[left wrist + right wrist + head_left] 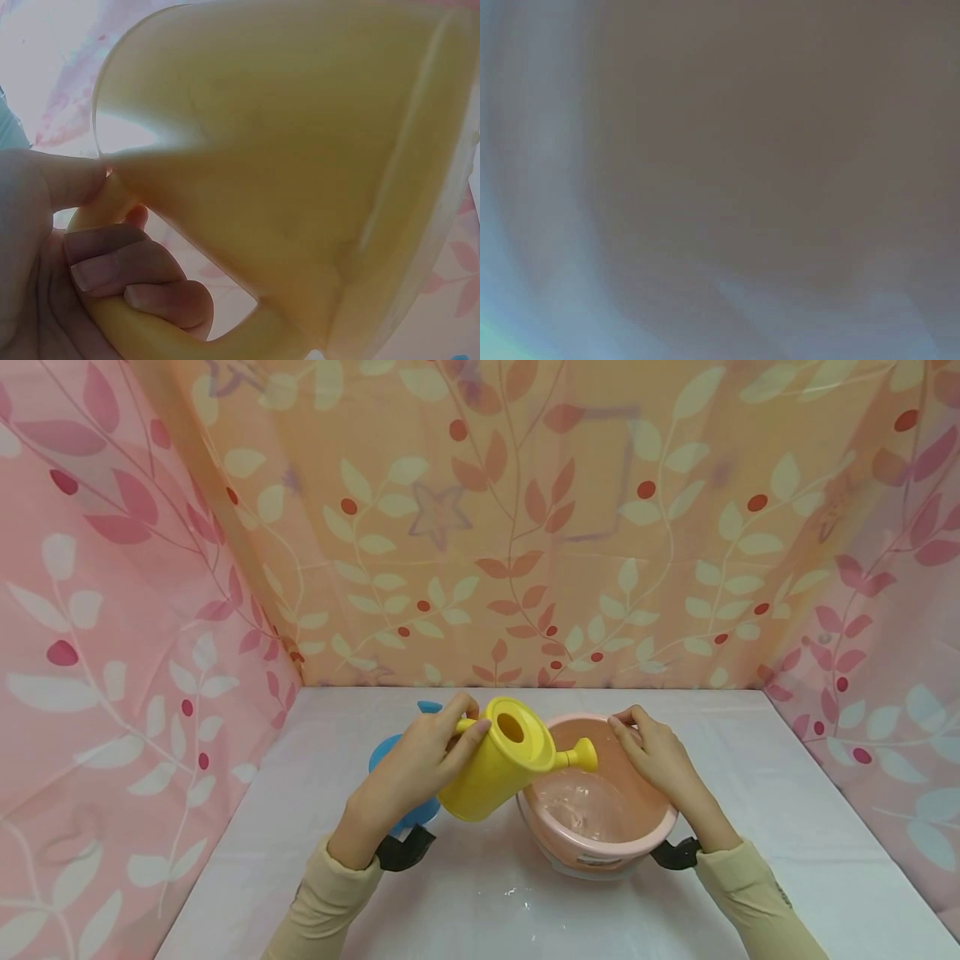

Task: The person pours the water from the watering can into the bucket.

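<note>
My left hand [429,750] grips a yellow watering can [480,774] by its handle [150,326], the fingers curled round it in the left wrist view. The can tilts to the right, and its spout [581,755] reaches over a pink basin [540,814]. Rippled, clear water [581,802] lies in the basin. At the basin's far right rim, my right hand [656,753] holds on with thumb and fingers. The right wrist view is blurred and filled mostly by a brownish surface.
Behind my left wrist is a blue object [384,750], mostly hidden by the hand and can. Water drops [517,893] glisten on the white tabletop [315,760] in front of the basin. Leaf-patterned cloth [517,527] walls the table at the back and sides.
</note>
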Tool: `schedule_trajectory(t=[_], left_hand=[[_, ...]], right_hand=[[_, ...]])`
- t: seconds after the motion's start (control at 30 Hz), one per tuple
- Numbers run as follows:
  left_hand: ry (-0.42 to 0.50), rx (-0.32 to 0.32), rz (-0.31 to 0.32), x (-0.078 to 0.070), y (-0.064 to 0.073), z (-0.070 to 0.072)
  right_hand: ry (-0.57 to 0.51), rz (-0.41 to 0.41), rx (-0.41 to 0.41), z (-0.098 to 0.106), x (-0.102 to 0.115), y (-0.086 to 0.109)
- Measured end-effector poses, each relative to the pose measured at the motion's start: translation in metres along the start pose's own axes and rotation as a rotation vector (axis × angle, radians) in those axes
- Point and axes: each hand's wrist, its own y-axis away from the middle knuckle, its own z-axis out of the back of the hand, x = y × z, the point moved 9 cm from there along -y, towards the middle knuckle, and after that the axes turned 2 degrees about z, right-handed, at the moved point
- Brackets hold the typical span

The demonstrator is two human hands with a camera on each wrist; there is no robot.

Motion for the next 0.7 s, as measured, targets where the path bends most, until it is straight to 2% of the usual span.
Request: schedule_trajectory(t=[0.2,0.7], left_hand=[[-0.012,-0.015,-0.005,-0.0015,-0.0006,0.0006],[-0.064,0.019,-0.016,-0.0076,-0.0032,-0.0009]], right_hand=[[0.002,0.001,0.000,0.0008,0.0004,0.0008],[0.006,-0.008,0.008,-0.0002,-0.0001,0.0007]])
